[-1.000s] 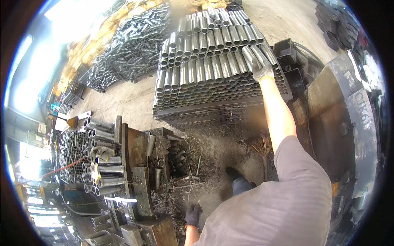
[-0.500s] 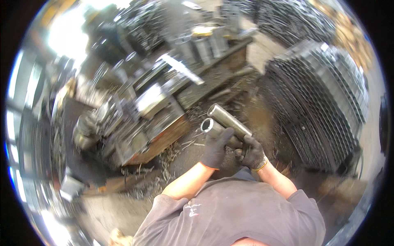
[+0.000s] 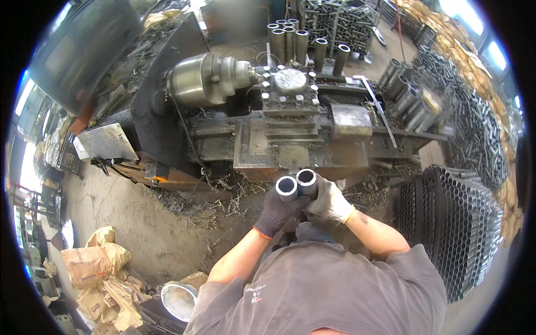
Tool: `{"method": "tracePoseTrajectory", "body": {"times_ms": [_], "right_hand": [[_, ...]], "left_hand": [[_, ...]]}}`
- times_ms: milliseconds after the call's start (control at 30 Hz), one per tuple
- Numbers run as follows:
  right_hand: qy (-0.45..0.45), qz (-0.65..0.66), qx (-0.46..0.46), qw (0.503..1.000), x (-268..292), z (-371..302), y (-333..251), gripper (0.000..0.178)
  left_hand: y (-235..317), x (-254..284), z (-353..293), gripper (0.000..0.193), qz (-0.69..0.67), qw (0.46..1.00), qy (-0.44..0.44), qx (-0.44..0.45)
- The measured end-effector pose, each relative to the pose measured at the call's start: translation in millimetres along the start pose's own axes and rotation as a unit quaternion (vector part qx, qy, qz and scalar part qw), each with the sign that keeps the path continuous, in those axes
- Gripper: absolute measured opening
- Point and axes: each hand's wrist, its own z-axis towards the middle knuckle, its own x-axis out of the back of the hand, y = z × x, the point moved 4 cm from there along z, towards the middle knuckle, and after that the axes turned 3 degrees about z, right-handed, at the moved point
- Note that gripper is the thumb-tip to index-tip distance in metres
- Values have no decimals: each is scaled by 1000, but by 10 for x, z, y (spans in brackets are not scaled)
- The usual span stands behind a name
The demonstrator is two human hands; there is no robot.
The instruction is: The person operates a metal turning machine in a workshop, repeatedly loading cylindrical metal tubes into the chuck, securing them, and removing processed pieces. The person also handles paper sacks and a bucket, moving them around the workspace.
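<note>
Two short steel tubes are held side by side in front of my chest, their open ends facing up. My left hand [image 3: 276,213], in a dark glove, is closed around the left tube [image 3: 287,199]. In a pale glove with grey on the fingers, my right hand [image 3: 333,202] grips the right tube [image 3: 307,192]. The tubes touch each other, and their lower ends are hidden by the gloves. Just beyond them is a lathe, with a round chuck [image 3: 195,81], a square tool post [image 3: 289,84] and a carriage [image 3: 273,151].
A long caliper [image 3: 378,111] lies on the lathe bed beside a metal block [image 3: 350,120]. Several tubes [image 3: 290,44] stand behind, more [image 3: 413,106] at the right end. A tall tube stack [image 3: 452,229] is at right. Metal shavings [image 3: 218,206], paper bags [image 3: 89,268] and a bucket [image 3: 180,300] lie around.
My view has turned from the tube stack toward the lathe, which now lies straight ahead. The two tubes, slanting away before, now point up and sit closer together.
</note>
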Motion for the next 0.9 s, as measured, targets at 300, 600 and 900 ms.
{"method": "tracePoseTrajectory", "body": {"times_ms": [300,600,900], "right_hand": [[102,-23,118,987,204,1182,86,52],[94,-171,317,928,1338,1531,-855,11],[-188,-372,-288,862,962,3970,-1223,83]], "left_hand": [[-37,1057,1343,34,-42,994,104,14],[-291,961,1669,41,140,984,73,-88],[-255,1165,1651,88,117,991,-45,-53]]}}
